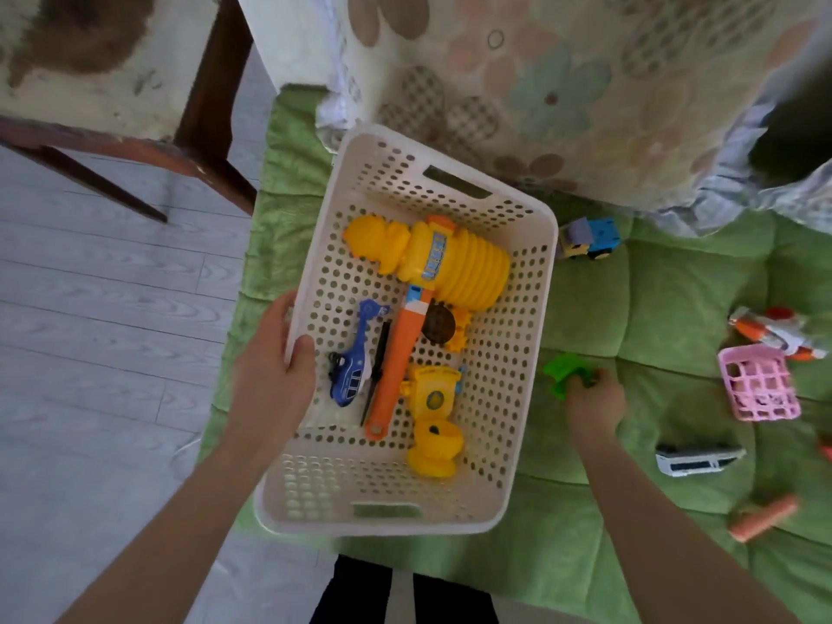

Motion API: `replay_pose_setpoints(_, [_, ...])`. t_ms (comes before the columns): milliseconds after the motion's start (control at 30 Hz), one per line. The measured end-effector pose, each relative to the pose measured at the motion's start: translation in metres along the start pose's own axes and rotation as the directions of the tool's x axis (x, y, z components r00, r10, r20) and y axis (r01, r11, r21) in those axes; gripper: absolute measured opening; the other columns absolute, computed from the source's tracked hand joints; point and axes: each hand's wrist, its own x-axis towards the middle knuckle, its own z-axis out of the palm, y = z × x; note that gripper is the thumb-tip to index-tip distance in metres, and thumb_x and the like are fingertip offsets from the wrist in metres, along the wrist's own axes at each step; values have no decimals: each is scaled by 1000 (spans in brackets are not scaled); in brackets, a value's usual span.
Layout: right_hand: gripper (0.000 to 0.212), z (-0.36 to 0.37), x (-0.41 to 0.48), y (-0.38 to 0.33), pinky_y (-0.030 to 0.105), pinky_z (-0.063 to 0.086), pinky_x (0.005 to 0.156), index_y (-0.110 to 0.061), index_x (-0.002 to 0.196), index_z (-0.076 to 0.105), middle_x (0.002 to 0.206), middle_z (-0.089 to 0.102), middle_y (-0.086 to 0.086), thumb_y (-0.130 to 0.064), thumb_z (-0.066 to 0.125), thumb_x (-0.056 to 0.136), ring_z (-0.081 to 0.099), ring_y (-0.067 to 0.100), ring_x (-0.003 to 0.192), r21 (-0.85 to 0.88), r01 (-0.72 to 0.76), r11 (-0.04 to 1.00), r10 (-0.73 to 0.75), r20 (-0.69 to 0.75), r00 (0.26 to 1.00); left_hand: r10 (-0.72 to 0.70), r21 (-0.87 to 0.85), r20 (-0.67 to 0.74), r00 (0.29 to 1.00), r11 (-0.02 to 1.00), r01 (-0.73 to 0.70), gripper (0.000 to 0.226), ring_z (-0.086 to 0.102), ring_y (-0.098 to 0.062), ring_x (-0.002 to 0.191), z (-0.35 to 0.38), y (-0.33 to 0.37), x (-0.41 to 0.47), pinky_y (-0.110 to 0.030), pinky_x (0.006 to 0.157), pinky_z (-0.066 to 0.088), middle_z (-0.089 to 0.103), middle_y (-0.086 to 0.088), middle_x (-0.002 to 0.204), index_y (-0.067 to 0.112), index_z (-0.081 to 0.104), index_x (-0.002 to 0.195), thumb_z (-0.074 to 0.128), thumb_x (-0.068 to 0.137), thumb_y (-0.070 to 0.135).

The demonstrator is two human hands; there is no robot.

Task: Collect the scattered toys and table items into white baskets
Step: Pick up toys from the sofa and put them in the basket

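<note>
Pale grey wood-look floor planks (112, 308) fill the left side, running roughly left to right. At the far left stands a piece of furniture with a dark brown wooden frame (211, 105), its slanted legs resting on the planks; a worn, pale, brown-stained surface (90, 51) sits within it. A green quilted pad (653, 299) covers the right side. A flower-patterned cloth (562, 83) hangs over its far edge. The light is soft and even.

Open cushion (653, 308) lies between the white basket (526, 308) and pink basket (758, 382), save a green toy (565, 376). A toy truck (590, 238) bounds it beyond, a toy bus (695, 459) nearer.
</note>
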Motion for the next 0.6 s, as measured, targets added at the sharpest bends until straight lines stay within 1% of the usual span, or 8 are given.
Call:
replay_pose_setpoints(67, [9,-13,-19,-9,24,33,50,-5,91,56,78,55,6,-3,48,87,50,24,70,132,56,990,-47,-67,997,-20,-16,19,1000,1000,20,45,48,28,63,0,3,2,4,48,36,46,31,83,22,42,133,52,90,13])
replay_pose_setpoints(167, [11,-22,-55,-26,33,49,60,-18,90,53,75,54,-9,-7,52,89,58,22,70,207,229,951,-220,-69,973,-1,-23,43,999,1000,2,44,48,28,66,-1,5,5,6,50,35,49,28,85,22,44,132,55,90,21])
replay_pose_setpoints(233, [16,-13,-75,-38,41,54,66,-24,93,52,81,59,-6,-9,51,91,62,25,75,179,334,926,-349,61,935,-7,-35,52,999,999,9,45,54,19,80,-1,3,8,2,69,38,58,17,103,22,39,136,51,92,26])
replay_pose_setpoints(300, [10,6,-86,-51,45,54,72,-15,99,55,91,60,5,-11,48,93,62,29,82,63,398,915,-401,224,888,-33,-18,67,997,999,34,50,50,-2,109,0,0,10,-17,92,34,50,9,129,25,28,143,42,95,31])
replay_pose_setpoints(333, [11,18,-87,-57,45,52,75,-9,102,55,95,58,9,-13,47,94,61,30,85,-10,412,911,-393,281,875,-30,-7,70,997,1000,31,50,51,-7,108,0,-2,11,-17,91,34,49,13,127,26,25,144,39,97,32])
replay_pose_setpoints(400, [18,39,-84,-66,45,51,79,-3,107,51,101,58,14,-16,45,96,59,31,90,-124,393,911,-323,377,868,-1,11,75,997,1000,0,46,52,0,75,1,-5,11,0,67,39,52,26,99,27,27,144,34,98,31])
replay_pose_setpoints(467, [21,55,-78,-69,46,50,84,-3,116,47,110,57,17,-12,42,97,59,32,98,-164,339,926,-239,438,866,12,19,66,998,1000,-13,44,45,3,59,0,-11,13,3,51,37,49,26,78,26,32,142,33,98,29])
replay_pose_setpoints(600, [30,54,-72,-69,29,47,80,-4,124,46,114,59,15,-3,39,95,57,25,99,-177,370,912,-266,432,862,-9,-4,58,998,1000,10,42,50,-4,65,-6,-17,13,-5,53,39,57,12,88,22,36,140,34,98,24])
